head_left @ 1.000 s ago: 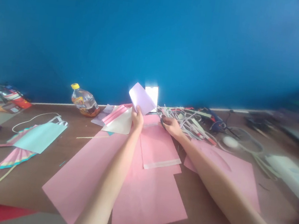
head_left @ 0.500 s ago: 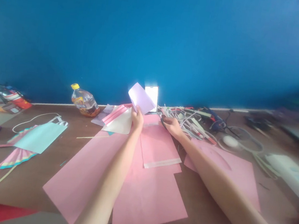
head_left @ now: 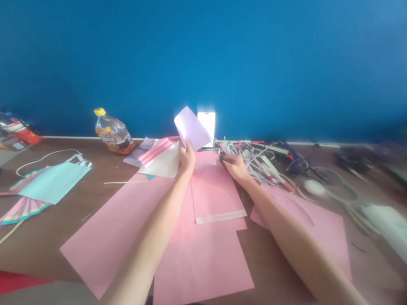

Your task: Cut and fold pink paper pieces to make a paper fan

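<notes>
I observed 2 bare hands over a brown, smooth-topped counter (head_left: pixel 68 222) set against a plain blue wall (head_left: pixel 217 40). The left hand (head_left: pixel 187 158) was clamped on the lower edge of a lilac sheet (head_left: pixel 191 129), thin, four-cornered and slightly bowed, held up off the counter and partly overlapping, in my view, a phone (head_left: pixel 206 127) with a glaring white screen. Any writing on that screen was washed out.

The right hand (head_left: pixel 235 168) had its fingers curled on a dark item (head_left: pixel 222 160), too blurred for me to identify. Just beyond it lay a tangled heap of narrow paper strips (head_left: pixel 257 161), mostly white.

Below the hands I recorded overlapping matt pink sheets (head_left: pixel 203 271) with straight edges; a smaller pink piece (head_left: pixel 217 191) on top carried a pale band near its front edge. Beside the left hand, a pink striped strip (head_left: pixel 156 150) rested on a cream sheet (head_left: pixel 165 162).

At left stood a clear plastic bottle (head_left: pixel 113 134) with a yellow cap, its printed label illegible to me. Nearer, a pale blue sheet (head_left: pixel 57 181) partly covered a pleated pink fan (head_left: pixel 27 210) bordered in yellow and blue.
</notes>
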The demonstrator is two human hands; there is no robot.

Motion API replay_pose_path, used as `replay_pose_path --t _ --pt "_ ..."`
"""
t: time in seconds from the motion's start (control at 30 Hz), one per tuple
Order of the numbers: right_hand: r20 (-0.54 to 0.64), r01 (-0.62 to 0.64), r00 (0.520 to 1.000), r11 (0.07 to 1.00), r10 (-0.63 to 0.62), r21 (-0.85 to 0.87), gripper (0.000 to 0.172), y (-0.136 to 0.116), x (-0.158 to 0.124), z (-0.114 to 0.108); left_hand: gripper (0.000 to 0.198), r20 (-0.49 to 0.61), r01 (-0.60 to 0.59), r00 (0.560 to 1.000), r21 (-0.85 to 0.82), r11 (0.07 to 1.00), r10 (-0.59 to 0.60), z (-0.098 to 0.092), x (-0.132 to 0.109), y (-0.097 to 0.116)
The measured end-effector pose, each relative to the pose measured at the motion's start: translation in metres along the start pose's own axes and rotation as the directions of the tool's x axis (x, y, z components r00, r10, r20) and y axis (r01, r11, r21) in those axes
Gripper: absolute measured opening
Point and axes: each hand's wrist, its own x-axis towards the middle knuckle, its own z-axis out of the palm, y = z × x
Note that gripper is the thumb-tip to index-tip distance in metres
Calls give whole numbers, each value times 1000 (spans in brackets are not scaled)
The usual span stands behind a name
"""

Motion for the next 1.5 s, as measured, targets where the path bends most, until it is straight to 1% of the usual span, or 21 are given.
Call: replay_pose_path --t 0.27,0.57,0.77,1.13,1.37,1.5 --pt "-4 9 1000 1000 -9 -10 40 1 -1 -1 47 9 21 1000 0 1000 -21 -1 -2 3" --pt "-31 10 999 999 -11 -33 44 0 -1 -2 47 1 23 1000 5 1000 -23 -1 1 -2" --pt "-51 21 998 998 -24 -57 46 -1 0 -4 48 -14 -18 1000 7 1000 18 -2 0 -1" --pt "-46 19 999 998 -22 -66 43 -3 -1 -3 46 15 20 1000 11 1000 -20 -2 -1 2" --pt "-45 40 998 999 -41 -22 41 1 0 0 47 33 0 999 -20 1000 1 -1 -2 1" --pt "-40 22 999 1000 -22 8 40 5 1 1 47 44 -19 999 5 1000 18 0 -1 -3"
